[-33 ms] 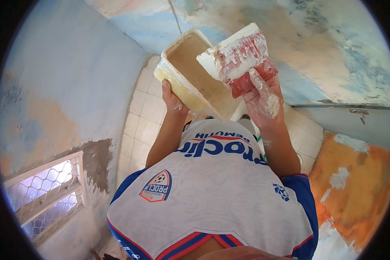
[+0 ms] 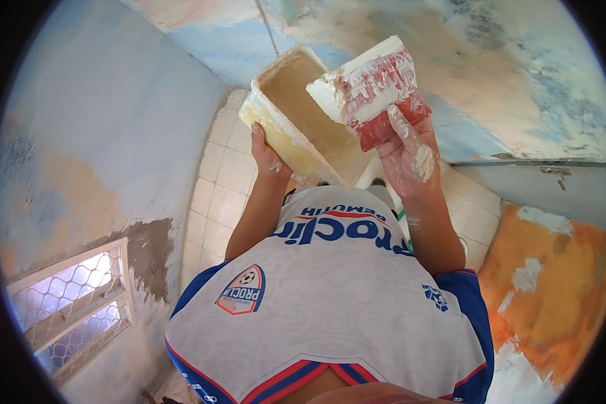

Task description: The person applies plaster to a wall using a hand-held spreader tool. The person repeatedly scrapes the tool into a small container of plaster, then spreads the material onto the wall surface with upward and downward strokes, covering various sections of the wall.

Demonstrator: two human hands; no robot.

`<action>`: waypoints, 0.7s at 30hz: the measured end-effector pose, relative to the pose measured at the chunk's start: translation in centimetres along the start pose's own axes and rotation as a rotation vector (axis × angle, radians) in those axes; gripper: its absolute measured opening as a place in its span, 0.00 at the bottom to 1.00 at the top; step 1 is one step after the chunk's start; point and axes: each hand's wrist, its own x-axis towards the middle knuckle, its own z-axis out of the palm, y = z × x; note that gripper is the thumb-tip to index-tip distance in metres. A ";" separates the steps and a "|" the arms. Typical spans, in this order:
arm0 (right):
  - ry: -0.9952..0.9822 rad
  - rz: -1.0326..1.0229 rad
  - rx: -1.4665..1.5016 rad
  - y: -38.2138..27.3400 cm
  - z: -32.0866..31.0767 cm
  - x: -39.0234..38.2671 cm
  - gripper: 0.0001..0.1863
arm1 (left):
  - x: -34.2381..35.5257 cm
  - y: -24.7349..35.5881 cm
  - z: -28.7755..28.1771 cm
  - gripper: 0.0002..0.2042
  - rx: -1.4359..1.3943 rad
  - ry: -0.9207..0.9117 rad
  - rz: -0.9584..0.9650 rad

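My left hand [image 2: 269,160] grips the near left side of a long, pale yellow plastic tub [image 2: 271,129], tilted so that its inside shows. The tub's rim and inner walls are smeared with off-white residue. In my right hand [image 2: 414,153] is a red putty spreader [image 2: 376,128], pinched with the thumb on its upper face. Thick white putty [image 2: 330,94] coats the spreader's blade and far edge, which stands over the tub's right side. Dried white paste marks the fingers and back of my right hand.
A blotchy painted wall [image 2: 444,60] rises ahead. At left, another wall [image 2: 135,101] has a window with a wire grille [image 2: 74,289] and a grey patch [image 2: 151,256]. Pale floor tiles [image 2: 212,175] lie below. An orange, white-patched surface [image 2: 552,283] stands at right.
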 end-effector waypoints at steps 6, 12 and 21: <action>-0.008 -0.023 0.125 -5.5 -3.9 0.6 0.20 | 0.9 -4.7 3.6 0.31 -0.018 0.084 -0.148; -0.026 -0.069 0.005 -12.3 -11.6 1.0 0.20 | 1.6 -12.6 7.9 0.30 -0.125 0.091 -0.274; 0.115 -0.379 -0.316 -19.7 -17.0 2.1 0.13 | 2.0 -22.8 11.4 0.29 -0.161 0.102 -0.396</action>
